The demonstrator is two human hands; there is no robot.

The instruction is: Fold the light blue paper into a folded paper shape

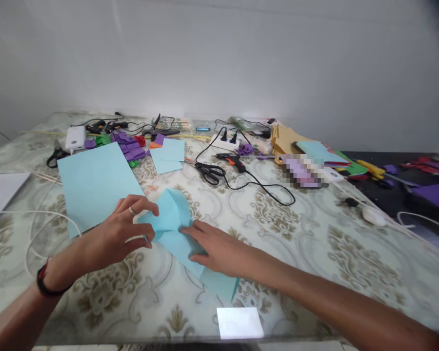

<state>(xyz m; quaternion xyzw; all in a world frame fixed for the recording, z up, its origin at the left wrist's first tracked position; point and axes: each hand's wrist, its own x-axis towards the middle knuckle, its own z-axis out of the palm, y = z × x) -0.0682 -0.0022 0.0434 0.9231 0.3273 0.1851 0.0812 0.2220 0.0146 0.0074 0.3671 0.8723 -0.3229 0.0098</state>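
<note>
A light blue paper sheet [175, 219] lies partly folded on the patterned table [296, 234], its upper part curling up. My left hand [126, 226], with a ring on one finger, pinches the folded left edge of that sheet. My right hand [214, 246] lies flat on the same sheet with fingers stretched out, pressing it down near the fold. A larger light blue sheet [95, 183] lies flat just behind my left hand.
Smaller blue sheets [168, 155], purple paper pieces [129, 145], black scissors [210, 171], a glue gun [234, 161] with its black cord, a white power strip [225, 142], a white box [75, 137] and coloured paper stacks [314, 151] fill the far side.
</note>
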